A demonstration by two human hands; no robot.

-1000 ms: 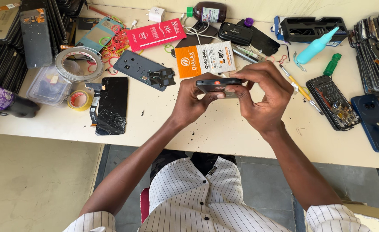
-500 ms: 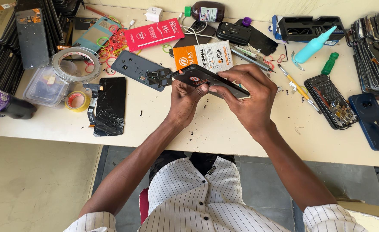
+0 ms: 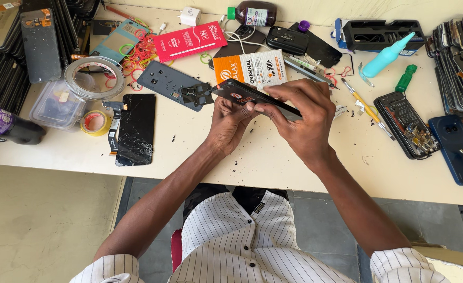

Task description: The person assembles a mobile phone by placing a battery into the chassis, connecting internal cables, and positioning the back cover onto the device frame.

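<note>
Both my hands hold a black phone (image 3: 242,94) above the white table (image 3: 273,162). The phone is tilted, its left end raised toward the far side. My left hand (image 3: 229,123) grips it from below near the middle. My right hand (image 3: 302,118) closes over its right half, fingers pressing along the near edge. Just behind the phone lies an orange and white packet (image 3: 252,68). A grey phone back cover (image 3: 171,84) with loose dark parts on it lies to the left.
A cracked black screen (image 3: 136,128), tape rolls (image 3: 94,78) and a plastic tub (image 3: 58,105) sit at left, beside a dark bottle (image 3: 6,126). An opened phone (image 3: 407,126), a blue phone (image 3: 459,147), a teal squeeze bottle (image 3: 386,55) and a yellow-handled tool (image 3: 365,105) lie at right. Stacked screens line both ends.
The phone has gone from lying level between my hands to tilted with its left end up. My right hand slid along its near edge; the view drifted slightly.
</note>
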